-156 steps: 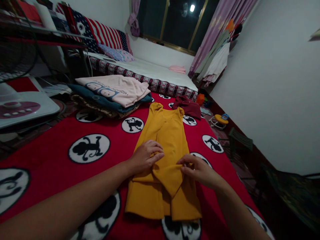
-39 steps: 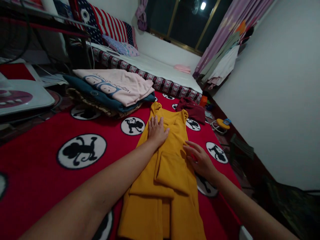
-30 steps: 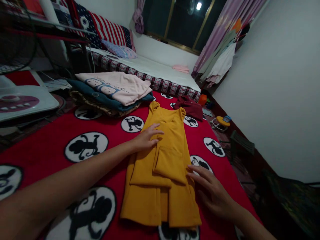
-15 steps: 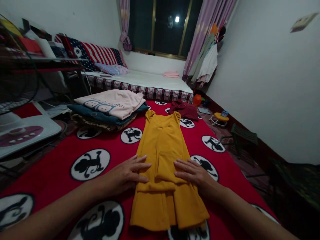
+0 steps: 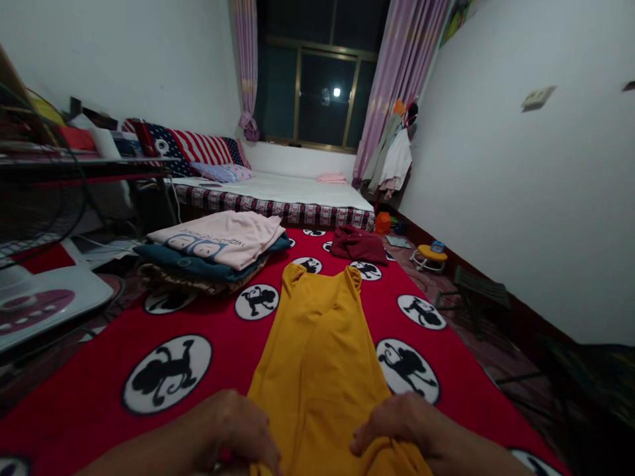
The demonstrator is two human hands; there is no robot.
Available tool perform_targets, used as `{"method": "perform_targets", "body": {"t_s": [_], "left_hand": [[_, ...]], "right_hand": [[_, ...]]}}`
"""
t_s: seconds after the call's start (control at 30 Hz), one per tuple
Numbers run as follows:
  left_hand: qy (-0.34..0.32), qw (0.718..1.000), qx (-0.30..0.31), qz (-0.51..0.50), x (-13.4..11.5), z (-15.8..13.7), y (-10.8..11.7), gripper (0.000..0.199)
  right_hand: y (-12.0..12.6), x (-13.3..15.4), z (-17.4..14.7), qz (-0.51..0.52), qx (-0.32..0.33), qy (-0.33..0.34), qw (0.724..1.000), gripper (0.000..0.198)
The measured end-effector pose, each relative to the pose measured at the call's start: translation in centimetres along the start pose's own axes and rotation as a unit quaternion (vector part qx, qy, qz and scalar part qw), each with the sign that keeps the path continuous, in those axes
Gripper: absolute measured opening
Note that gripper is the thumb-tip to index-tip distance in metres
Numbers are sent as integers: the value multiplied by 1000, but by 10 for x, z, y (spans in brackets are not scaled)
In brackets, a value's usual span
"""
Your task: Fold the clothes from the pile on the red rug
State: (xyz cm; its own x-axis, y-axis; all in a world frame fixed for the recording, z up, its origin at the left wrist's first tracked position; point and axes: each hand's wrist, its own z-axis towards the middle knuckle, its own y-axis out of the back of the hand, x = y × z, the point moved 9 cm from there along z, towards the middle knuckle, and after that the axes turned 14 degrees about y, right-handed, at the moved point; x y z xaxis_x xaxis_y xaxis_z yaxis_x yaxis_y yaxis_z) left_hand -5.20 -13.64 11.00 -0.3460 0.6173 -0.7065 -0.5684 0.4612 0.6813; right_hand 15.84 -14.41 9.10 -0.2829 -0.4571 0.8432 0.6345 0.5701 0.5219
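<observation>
A mustard-yellow garment (image 5: 322,337) with gathered shoulders lies lengthwise on the red blanket (image 5: 208,334), its shoulders pointing away from me. Near the bottom of the view, my left hand (image 5: 235,423) is closed on its left lower edge, fingers curled downward and partly cut off. Across from it, my right hand (image 5: 401,423) pinches the right lower part, where the cloth bunches up. The lowest end of the garment is out of view. Beyond the left side sits a stack of folded clothes with a pink shirt (image 5: 223,235) on top. A folded dark red garment (image 5: 358,244) lies farther back.
At the far end stands a sofa bed (image 5: 278,188) with a striped cushion. A cluttered desk (image 5: 84,162) and a white appliance (image 5: 64,304) are on the left. On the right floor are a yellow stool (image 5: 430,256) and a dark folding stool (image 5: 479,291).
Both hands have gone from lying flat on the garment to gripping its lower part, closer to me. The folded-up section is no longer visible. The view has tilted upward.
</observation>
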Motion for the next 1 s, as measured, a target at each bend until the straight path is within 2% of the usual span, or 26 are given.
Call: {"method": "perform_targets", "body": {"t_s": [0.07,0.13,0.2,0.23,0.3,0.33,0.4,0.5,0.63,0.73,0.83,0.93,1.0], "left_hand": [[144,985,-17,-90,35,34,22,25],[201,961,-51,-183,65,73,44,39],[228,931,-162,-233,99,108,71,53],[249,913,-221,-237,118,119,80,60],[325,873,-297,-207,155,127,83,70],[356,862,-308,-187,169,126,77,74],[381,865,-293,-145,185,121,58,77],[351,892,-271,-84,183,103,36,70],[365,897,-247,-1,174,75,31,53],[352,901,-231,106,153,73,38,36],[270,908,-239,212,115,95,36,33],[189,937,-168,240,93,138,6,44],[191,939,-119,261,103,166,-12,52]], "right_hand": [[26,-26,19,86,-71,-27,993,34],[67,-57,44,139,-197,-13,970,40],[108,-93,64,119,-327,-14,937,42],[119,-113,72,116,-361,-33,925,45],[130,-149,78,93,-417,-82,900,50],[130,-163,78,82,-430,-102,893,53],[125,-179,71,58,-444,-117,886,60],[115,-178,58,22,-448,-84,890,68],[109,-168,45,-11,-422,-78,903,60],[117,-153,40,-154,-407,-103,894,46],[117,-121,58,-329,-382,-50,862,41],[96,-110,102,-389,-287,-7,875,46],[85,-122,128,-413,-213,-38,885,49]]}}
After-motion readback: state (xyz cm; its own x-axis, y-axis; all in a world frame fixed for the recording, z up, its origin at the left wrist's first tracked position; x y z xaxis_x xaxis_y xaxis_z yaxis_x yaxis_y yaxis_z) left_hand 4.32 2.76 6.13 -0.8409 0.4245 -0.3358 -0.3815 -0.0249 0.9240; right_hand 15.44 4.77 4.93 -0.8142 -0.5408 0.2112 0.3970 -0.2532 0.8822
